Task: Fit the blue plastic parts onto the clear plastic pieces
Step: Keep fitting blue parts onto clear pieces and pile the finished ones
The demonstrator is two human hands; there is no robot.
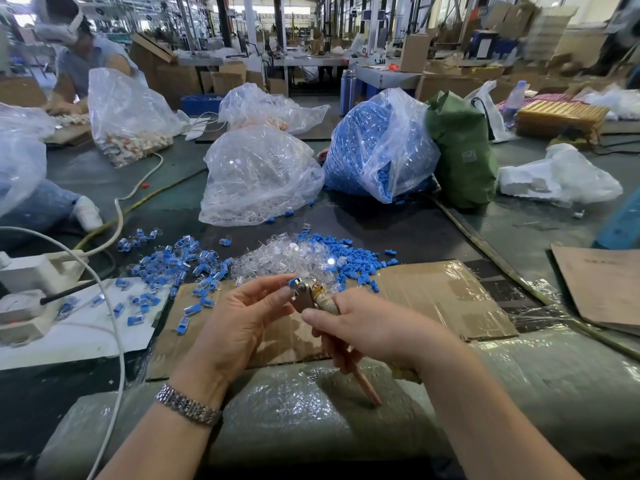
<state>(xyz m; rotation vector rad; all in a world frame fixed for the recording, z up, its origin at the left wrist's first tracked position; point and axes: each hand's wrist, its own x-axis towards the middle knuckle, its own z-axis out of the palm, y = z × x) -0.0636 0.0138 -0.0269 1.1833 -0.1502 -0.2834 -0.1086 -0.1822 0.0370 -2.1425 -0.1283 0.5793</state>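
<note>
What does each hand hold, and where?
Left hand: small blue plastic part, pinched at fingertips. Right hand: metal-tipped wooden-handled tool, gripped mid-handle.

A heap of small bright blue plastic parts (360, 259) lies at about one o'clock from the glassy, colourless pile of clear plastic pieces (287, 258). At eleven o'clock a scatter of fitted blue-and-clear pieces (180, 265) speckles the dark grey-green work surface (398, 226). The flat brown cardboard sheet (433, 299) is plain tan under glossy film. At twelve o'clock stand a transparent bag packed with blue parts (363, 150) and a dull green fabric bag (460, 154).
</note>
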